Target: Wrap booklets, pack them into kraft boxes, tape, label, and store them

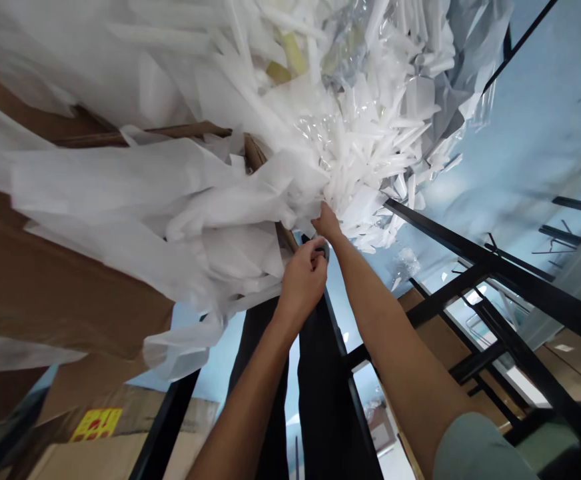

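At the lower edge of a large heap of white scraps (370, 133), the person's two hands are close together. The left hand (301, 280) is curled closed, thumb and fingers gripping a small grey ring (326, 249). Just beyond it, the right hand (326, 223) has its fingers bent against the white sheets (240, 247); whether it grips anything cannot be told. These crumpled sheets spill over a brown cardboard box (70, 267) on the left. To the right, a black metal frame (450, 240) stands over the pale blue floor (520, 120).
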`<state>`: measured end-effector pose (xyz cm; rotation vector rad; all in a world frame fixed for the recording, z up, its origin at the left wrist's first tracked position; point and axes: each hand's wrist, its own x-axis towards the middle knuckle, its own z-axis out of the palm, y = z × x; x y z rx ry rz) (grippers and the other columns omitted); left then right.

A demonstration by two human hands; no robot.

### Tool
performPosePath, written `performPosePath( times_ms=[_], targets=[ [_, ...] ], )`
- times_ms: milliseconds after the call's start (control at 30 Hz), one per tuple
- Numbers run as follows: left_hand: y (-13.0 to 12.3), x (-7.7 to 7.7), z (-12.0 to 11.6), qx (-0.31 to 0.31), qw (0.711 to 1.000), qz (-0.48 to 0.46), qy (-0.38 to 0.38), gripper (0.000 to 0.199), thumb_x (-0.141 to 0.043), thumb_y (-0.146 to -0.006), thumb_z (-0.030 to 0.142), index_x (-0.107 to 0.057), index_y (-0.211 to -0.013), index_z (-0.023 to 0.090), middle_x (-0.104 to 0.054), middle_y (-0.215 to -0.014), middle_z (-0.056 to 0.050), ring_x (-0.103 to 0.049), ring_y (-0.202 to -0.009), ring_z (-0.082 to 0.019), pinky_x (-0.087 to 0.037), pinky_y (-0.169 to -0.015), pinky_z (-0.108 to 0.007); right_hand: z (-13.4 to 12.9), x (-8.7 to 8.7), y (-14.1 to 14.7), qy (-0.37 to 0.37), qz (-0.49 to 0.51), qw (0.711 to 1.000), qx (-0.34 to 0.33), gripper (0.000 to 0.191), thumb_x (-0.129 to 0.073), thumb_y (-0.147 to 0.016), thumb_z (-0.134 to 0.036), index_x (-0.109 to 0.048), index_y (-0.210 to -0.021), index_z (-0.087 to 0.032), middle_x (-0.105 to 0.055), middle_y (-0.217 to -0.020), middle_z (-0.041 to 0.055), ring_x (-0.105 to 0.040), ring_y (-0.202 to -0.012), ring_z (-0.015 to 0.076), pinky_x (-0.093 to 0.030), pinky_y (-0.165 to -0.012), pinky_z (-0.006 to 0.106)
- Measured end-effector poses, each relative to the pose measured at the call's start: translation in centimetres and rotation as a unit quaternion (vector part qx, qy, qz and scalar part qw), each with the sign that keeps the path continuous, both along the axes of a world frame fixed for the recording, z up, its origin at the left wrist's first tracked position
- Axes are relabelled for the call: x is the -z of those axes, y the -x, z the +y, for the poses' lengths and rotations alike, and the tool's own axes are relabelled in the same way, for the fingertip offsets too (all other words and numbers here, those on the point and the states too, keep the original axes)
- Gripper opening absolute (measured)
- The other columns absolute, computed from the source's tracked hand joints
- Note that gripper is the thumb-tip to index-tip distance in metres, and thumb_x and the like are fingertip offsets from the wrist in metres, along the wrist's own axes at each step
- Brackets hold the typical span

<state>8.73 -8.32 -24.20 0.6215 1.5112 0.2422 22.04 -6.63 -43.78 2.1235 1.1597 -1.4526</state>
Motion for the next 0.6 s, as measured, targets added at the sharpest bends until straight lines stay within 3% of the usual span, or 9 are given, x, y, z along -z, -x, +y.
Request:
performPosePath(
  times_ms=[100, 200, 300, 367, 500, 600],
  targets=[
    [-0.2, 0.8, -0.2, -0.007, 1.0, -0.005, -0.012, 0.047, -0.056, -0.092, 0.018, -0.076, -0.134, 0.021, -0.078, -0.139, -0.011, -0.077, -0.12, -0.029, -0.06, -0.112, -0.047, 0.2, 0.6, 0.1, 0.013, -0.03, 0.999, 0.002, 0.051, -0.071, -0.095, -0.021, -0.062, -0.144, -0.018, -0.077, -0.133, 0.0141, -0.072, -0.13, 0.0291, -0.054, -0.117, 0.043],
    [-0.2, 1.4, -0.7, -0.023, 1.0, 0.001, 0.001, 0.045, -0.056, -0.092, 0.019, -0.077, -0.131, 0.02, -0.079, -0.136, -0.012, -0.077, -0.122, -0.031, -0.058, -0.114, -0.049, 0.2, -0.9, -0.4, 0.012, -0.045, 0.999, -0.014, 0.019, -0.072, -0.097, -0.027, -0.074, -0.115, -0.021, -0.08, -0.118, 0.01, -0.074, -0.117, 0.0268, -0.057, -0.107, 0.038],
    [0.1, 1.4, -1.4, -0.043, 0.999, 0.001, 0.023, 0.044, -0.057, -0.09, 0.02, -0.077, -0.13, 0.018, -0.08, -0.133, -0.014, -0.078, -0.119, -0.031, -0.058, -0.114, -0.05, 1.1, -4.2, -1.8, 0.046, -0.016, 0.999, -0.014, 0.011, -0.079, -0.089, -0.03, -0.074, -0.088, -0.02, -0.078, -0.097, 0.0036, -0.074, -0.103, 0.0241, -0.057, -0.097, 0.033],
    [0.5, 1.2, -1.6, -0.058, 0.998, 0.003, 0.04, 0.042, -0.059, -0.089, 0.021, -0.076, -0.128, 0.017, -0.081, -0.131, -0.014, -0.078, -0.116, -0.03, -0.058, -0.113, -0.049, 2.3, -6.9, -3.1, 0.077, 0.028, 0.996, 0.036, 0.014, -0.081, -0.083, -0.027, -0.071, -0.078, -0.019, -0.074, -0.085, 0.0004, -0.073, -0.096, 0.0217, -0.057, -0.093, 0.031],
    [1.1, 0.9, -1.6, -0.107, 0.991, 0.021, 0.081, 0.034, -0.073, -0.088, 0.028, -0.074, -0.12, 0.018, -0.081, -0.125, -0.014, -0.078, -0.114, -0.028, -0.059, -0.108, -0.044, 5.0, -12.7, -5.6, 0.178, 0.175, 0.948, 0.195, 0.011, -0.083, -0.076, -0.017, -0.076, -0.084, -0.019, -0.081, -0.092, 0.0016, -0.076, -0.095, 0.0187, -0.061, -0.094, 0.03],
    [1.2, -0.1, -1.3, -0.163, 0.981, -0.004, 0.1, 0.035, -0.086, -0.085, 0.042, -0.073, -0.107, 0.018, -0.082, -0.107, -0.012, -0.078, -0.109, -0.027, -0.06, -0.102, -0.041, 6.6, -17.2, -6.3, 0.248, 0.244, 0.903, 0.252, 0.017, -0.088, -0.078, -0.015, -0.079, -0.091, -0.02, -0.085, -0.105, 0.0062, -0.079, -0.096, 0.0191, -0.065, -0.096, 0.033]
  ],
)
